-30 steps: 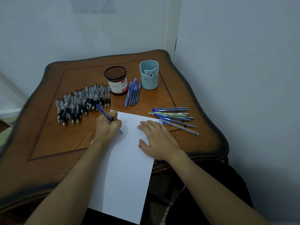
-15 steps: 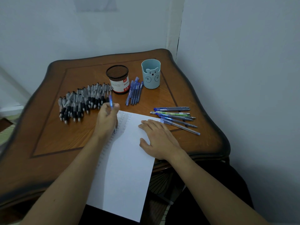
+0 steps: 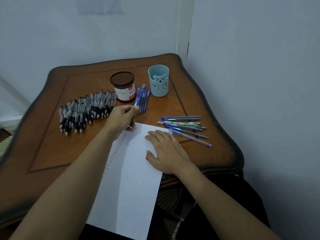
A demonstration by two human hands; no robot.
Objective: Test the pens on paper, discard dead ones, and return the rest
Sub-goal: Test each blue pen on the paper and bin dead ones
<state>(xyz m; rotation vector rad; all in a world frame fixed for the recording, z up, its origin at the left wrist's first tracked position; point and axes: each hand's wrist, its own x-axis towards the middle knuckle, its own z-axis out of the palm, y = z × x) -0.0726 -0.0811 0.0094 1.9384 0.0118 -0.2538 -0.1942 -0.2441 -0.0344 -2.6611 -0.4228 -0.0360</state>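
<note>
While the sort is mid-run, the wooden table (image 3: pixel 43 153) carries everything, and no pen stands up out of either holder.

- White paper (image 3: pixel 131 196): lies at the near edge and overhangs it toward the person. Columns of small test marks run down its left part; the right part is bare. Judgement: many pens tried, room left for more.
- Pile of black-grip pens (image 3: pixel 86 110): the largest group, spread toward the left edge. Whether these are tested, dead or waiting, I cannot tell.
- Fan of mixed pens (image 3: pixel 185 126): near the right edge, just beyond the paper's far right corner; one green barrel among the blue.
- Mesh holder (image 3: pixel 123 87) and blue bear cup (image 3: pixel 158 81): toward the far edge, near each other, with a short row of blue pens (image 3: pixel 144 99) lying between them.
- Right hand (image 3: pixel 166 149): flat, fingers straight, pressing the paper down.
- Left hand (image 3: pixel 122 116): fingers curled round a blue pen (image 3: pixel 136 103), its tip at the paper's far left corner and its upper end toward the blue row.

Judgement: testing is well advanced. Sorting this pen and returning the good ones to a holder are not yet done.
</note>
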